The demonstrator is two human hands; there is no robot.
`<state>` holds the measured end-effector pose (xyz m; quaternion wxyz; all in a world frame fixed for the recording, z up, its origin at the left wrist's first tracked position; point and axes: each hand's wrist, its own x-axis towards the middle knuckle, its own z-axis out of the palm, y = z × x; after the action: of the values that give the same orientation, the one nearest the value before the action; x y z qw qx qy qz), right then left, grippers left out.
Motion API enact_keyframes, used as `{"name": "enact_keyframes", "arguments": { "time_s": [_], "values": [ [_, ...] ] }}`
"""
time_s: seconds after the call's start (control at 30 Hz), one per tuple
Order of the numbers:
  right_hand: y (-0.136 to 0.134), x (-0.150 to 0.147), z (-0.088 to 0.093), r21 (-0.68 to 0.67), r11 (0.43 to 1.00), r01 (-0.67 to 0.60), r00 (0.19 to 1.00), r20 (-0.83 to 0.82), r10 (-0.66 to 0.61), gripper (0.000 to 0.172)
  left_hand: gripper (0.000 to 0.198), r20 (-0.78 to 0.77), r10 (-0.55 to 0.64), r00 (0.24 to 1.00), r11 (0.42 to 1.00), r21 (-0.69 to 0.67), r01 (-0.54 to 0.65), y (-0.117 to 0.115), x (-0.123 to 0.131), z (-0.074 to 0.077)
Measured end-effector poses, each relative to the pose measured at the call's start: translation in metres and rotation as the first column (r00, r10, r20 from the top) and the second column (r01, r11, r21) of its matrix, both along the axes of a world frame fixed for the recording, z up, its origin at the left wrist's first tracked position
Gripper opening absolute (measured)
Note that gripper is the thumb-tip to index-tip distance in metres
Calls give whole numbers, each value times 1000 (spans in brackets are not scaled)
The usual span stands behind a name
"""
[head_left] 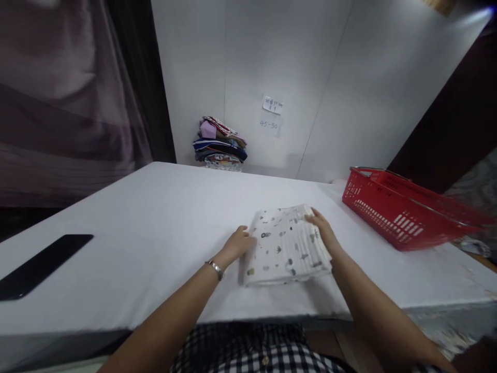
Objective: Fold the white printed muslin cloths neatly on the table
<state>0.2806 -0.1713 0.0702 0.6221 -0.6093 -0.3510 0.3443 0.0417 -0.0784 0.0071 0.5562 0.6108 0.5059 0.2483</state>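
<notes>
A folded white cloth [283, 243] with small printed motifs lies between my hands near the front of the table, its right side tilted up a little. My right hand [325, 234] grips its right edge, thumb on top and the other fingers hidden beneath. At the left edge, my left hand [237, 244] holds the cloth's side, with its fingertips partly hidden and slightly blurred. A bracelet [216, 269] circles my left wrist.
The table [155, 223] has a white cover. A red plastic basket [392, 207] stands at the right. Against the back wall is a stack of folded fabrics [220, 145]. A flat black object [42, 267] lies at the left. Paper labels [273, 104] hang on the wall.
</notes>
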Motion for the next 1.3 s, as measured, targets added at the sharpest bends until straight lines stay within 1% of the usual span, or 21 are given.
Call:
{"name": "enact_keyframes", "arguments": {
  "time_s": [0.03,0.1,0.17,0.23,0.3,0.37,0.4,0.5,0.57,0.6,0.67,0.7,0.77,0.8,0.87,0.9,0.97,1.03,1.1,1.2,1.3],
  "values": [
    [4,2,18,-10,1000,17,998,63,-16,71,60,15,-5,1000,999,39,4,0,0,5],
    [14,5,56,-46,998,-39,978,201,48,80,54,100,-28,995,996,82,19,-1,-1,17],
    [26,3,91,-116,989,-92,911,390,131,85,49,219,-56,974,997,64,43,-2,-3,30],
    [43,-7,115,-209,970,-120,764,605,225,88,48,354,-70,933,997,-1,75,-3,-3,40],
    [62,-30,122,-297,947,-125,563,765,314,91,49,498,-43,866,988,-106,110,-2,-2,46],
    [81,-63,110,-366,919,-146,397,829,393,94,52,612,53,789,958,-253,132,2,-2,44],
    [89,-83,97,-398,900,-179,349,829,437,95,55,646,115,755,935,-327,137,5,-4,40],
    [103,-141,46,-464,830,-309,319,772,550,93,69,662,296,688,864,-493,102,13,-17,18],
    [104,-169,12,-545,717,-435,326,647,690,89,76,645,385,660,828,-557,61,17,-31,1],
    [102,-177,-2,-547,688,-478,342,606,719,85,78,634,418,650,812,-582,46,18,-38,-6],
    [97,-184,-23,-486,696,-528,419,564,712,75,80,633,451,629,786,-616,57,19,-49,-17],
    [93,-182,-30,-432,726,-535,473,558,681,68,81,643,456,616,777,-625,77,20,-52,-19],
    [85,-173,-41,-318,780,-540,555,562,613,53,81,679,451,579,770,-625,133,21,-55,-21],
    [79,-167,-46,-259,801,-540,574,583,575,46,81,705,441,555,773,-613,165,21,-54,-20],
    [68,-156,-56,-136,834,-535,565,676,473,38,80,757,409,510,786,-576,225,20,-52,-19],
    [63,-151,-62,-98,831,-547,540,718,440,37,80,776,393,492,791,-559,249,20,-51,-18],
    [56,-144,-73,-109,804,-585,482,750,453,43,81,800,377,467,795,-538,280,19,-50,-17],
    [54,-141,-79,-188,766,-614,448,716,535,50,84,804,383,455,793,-538,285,19,-50,-17],
    [58,-139,-78,-227,764,-604,480,661,576,54,84,801,398,447,794,-545,269,20,-52,-18],
    [68,-134,-68,-212,811,-545,565,622,542,57,82,792,407,456,801,-549,239,20,-56,-17],
    [68,-123,-63,-265,808,-525,570,596,566,58,76,758,399,516,813,-553,184,9,-63,-15]
  ]
}}
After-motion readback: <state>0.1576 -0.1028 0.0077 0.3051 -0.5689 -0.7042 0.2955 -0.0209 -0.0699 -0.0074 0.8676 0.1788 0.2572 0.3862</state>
